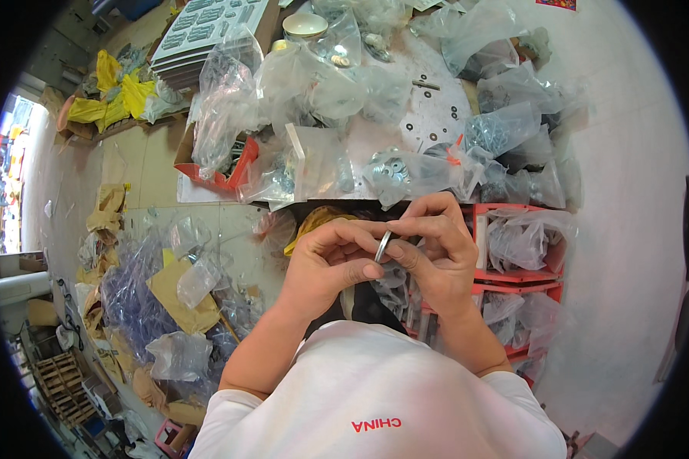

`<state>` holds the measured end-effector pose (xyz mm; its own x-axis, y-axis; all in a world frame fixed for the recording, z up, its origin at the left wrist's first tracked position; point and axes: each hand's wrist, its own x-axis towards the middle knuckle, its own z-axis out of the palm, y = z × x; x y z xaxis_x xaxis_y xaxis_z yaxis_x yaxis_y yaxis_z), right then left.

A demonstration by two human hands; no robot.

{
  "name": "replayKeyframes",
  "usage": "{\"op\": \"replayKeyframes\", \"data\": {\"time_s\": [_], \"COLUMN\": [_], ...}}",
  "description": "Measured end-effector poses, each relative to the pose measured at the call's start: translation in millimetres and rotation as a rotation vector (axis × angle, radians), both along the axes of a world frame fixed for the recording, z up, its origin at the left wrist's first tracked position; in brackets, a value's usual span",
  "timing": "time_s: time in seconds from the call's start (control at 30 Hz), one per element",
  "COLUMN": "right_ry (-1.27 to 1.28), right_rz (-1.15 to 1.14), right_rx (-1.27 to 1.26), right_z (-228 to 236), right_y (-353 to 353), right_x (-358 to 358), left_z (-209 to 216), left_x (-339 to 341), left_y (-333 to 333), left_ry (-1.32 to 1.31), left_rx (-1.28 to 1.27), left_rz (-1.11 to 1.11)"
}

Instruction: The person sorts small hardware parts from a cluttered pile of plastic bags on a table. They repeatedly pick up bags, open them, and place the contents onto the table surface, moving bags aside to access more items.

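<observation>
A small shiny metal ring (383,246), thin and seen nearly edge-on, is held between my two hands in front of my chest. My left hand (337,256) is closed, its thumb and curled fingers at the ring's left side. From the right, my right hand (436,252) pinches the ring with thumb and forefinger. Just beyond the hands, at the table's near edge, lies a clear bag of silvery round metal pieces (390,170). Part of the ring is covered by the fingertips.
Clear bags of hardware (306,84) crowd the table, with a red box (218,161) at its left. Loose washers (433,137) and a metal rod (426,85) lie farther back. Red bins (513,275) stand at right. Plastic and cardboard scraps (182,294) litter the floor at left.
</observation>
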<state>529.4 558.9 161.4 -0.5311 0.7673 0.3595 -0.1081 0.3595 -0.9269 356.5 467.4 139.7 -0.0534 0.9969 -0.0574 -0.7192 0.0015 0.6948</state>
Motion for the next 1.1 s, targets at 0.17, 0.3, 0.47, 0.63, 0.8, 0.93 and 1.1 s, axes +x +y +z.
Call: {"op": "replayKeyframes", "data": {"time_s": [0.17, 0.3, 0.47, 0.63, 0.8, 0.93, 1.1], "right_ry": [-0.129, -0.281, -0.393, -0.765, -0.943, -0.672, -0.603], "right_rz": [0.049, -0.024, -0.112, -0.324, -0.479, -0.234, 0.017], "right_rx": [0.046, 0.414, 0.052, -0.092, 0.495, 0.127, -0.063], "right_z": [9.6, 11.0, 0.8, -31.2, -78.8, -91.2, -112.2], "right_y": [1.3, 1.0, 17.8, 76.2, 101.6, 69.1, 53.7], "right_x": [-2.6, -5.5, 9.9, 26.3, 3.8, -28.1, -102.4], "left_z": [-8.0, -10.2, -37.0, -123.0, -215.6, -238.4, -211.1], "left_x": [-3.3, 3.1, -7.3, -77.8, -131.7, -122.3, -91.0], "left_y": [-0.7, 3.1, 5.2, 22.4, 73.1, 110.3, 143.4], "left_ry": [-0.209, -0.265, -0.013, 0.604, 1.390, 1.528, 1.461], "left_rx": [-0.097, -0.200, -0.277, -0.524, -0.452, -0.628, -0.433], "left_rz": [-0.107, -0.109, 0.009, 0.464, 0.622, 0.508, 0.456]}}
